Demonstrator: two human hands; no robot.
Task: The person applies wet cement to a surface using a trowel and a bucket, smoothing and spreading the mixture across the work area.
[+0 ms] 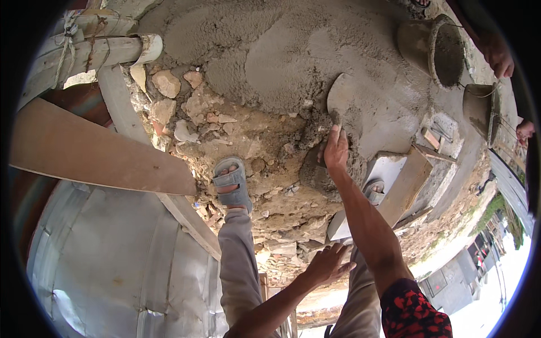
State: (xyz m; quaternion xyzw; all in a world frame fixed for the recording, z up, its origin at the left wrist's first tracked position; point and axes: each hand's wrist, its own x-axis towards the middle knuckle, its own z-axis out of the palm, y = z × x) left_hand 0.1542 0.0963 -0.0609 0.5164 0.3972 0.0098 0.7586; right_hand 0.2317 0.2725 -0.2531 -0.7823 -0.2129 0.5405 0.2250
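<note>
My right hand (336,147) is closed around the handle of a trowel (341,94), whose pale rounded blade lies against wet grey mortar (282,59). Clumps of darker mortar sit just left of and under this hand, at the border with the rubble (248,135). Nearer to me, my left hand (328,265) is held over my right leg. Its fingers are stretched out and nothing is in them.
Two mortar-smeared buckets (414,48) stand at the right, near another person's hands (499,61). A wooden board (414,183) lies beside my right sandal. Metal sheets (112,248) and a brown plank (101,149) fill the left side. Loose stones (166,84) edge the mortar.
</note>
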